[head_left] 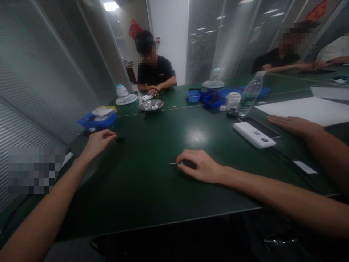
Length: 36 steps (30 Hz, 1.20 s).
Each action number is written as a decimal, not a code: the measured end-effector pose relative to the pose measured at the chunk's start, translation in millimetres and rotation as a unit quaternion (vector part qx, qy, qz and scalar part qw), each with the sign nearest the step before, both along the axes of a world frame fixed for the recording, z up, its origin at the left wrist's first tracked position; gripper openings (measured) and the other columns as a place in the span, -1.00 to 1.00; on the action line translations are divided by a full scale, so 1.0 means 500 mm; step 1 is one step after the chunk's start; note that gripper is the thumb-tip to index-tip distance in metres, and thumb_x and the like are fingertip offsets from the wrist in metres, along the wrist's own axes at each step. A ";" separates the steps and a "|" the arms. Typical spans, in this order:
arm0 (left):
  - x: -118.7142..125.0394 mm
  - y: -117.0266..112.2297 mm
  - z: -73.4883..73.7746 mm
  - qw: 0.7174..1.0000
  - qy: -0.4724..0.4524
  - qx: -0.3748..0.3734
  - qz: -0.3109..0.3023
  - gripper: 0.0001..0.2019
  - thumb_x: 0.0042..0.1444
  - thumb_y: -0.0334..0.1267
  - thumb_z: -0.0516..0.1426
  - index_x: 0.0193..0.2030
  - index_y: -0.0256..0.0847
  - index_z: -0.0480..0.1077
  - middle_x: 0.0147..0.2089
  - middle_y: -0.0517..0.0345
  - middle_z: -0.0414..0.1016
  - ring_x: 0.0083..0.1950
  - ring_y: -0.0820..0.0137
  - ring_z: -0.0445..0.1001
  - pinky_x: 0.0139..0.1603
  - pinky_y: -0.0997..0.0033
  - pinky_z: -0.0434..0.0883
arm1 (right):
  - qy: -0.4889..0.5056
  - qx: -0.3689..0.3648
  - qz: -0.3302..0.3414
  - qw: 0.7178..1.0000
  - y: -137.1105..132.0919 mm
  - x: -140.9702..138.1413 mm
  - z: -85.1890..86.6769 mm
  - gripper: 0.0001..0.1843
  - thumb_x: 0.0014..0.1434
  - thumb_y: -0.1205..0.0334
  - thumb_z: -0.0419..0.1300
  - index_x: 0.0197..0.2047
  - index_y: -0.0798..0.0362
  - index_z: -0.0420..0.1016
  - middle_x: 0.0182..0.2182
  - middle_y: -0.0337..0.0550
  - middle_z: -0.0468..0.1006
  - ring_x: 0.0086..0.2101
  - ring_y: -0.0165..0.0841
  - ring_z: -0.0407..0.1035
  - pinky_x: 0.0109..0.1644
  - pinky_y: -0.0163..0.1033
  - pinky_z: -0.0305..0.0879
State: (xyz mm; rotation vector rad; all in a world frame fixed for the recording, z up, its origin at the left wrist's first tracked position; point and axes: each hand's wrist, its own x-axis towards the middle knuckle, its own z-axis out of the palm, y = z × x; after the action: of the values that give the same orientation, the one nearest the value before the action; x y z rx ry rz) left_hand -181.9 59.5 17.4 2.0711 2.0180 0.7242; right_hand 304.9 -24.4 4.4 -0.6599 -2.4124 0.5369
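- The right hand brings its thumb and forefinger narrow together, and between them it holds a thin pale piece; this piece is nearer to the wearer than the steel bowl, and somewhat to the right of it
- The left hand keeps its fingertips close to each other, on the near left side of the steel bowl; a small black piece is just beside them, but I cannot tell whether they grip it
- In my judgement the work is partway: the thin pale piece is already taken up, while the small black piece is well apart from it
- How many steps are left I cannot tell, because the fingers cover part of the thin pale piece and I recognise no finished object
- In the steel bowl there are small pale bits, too small to name
- A blue tray stands to the left of the steel bowl, and a blue box to its right
- Farther right from the steel bowl are a white device, a bottle and a neighbour's hand
- Behind the steel bowl sits a person in a black shirt
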 end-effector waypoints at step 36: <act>0.060 -0.018 0.026 0.994 -0.055 0.002 0.092 -0.64 0.07 -0.11 0.30 -0.05 -0.27 0.62 -0.21 -0.01 0.71 -0.19 0.20 0.66 -0.18 0.35 0.53 | -0.016 -0.004 -0.002 1.000 0.004 0.003 -0.004 -0.78 0.44 0.11 0.16 0.02 0.04 0.51 -0.17 -0.16 0.56 -0.32 -0.40 0.43 -0.21 -0.26 0.32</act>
State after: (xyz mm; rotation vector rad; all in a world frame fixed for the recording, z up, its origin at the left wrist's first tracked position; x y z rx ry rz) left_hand -151.9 50.8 30.5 1.8213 2.1646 0.8535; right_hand 306.3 -22.6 2.2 -0.6810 -2.4394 0.5386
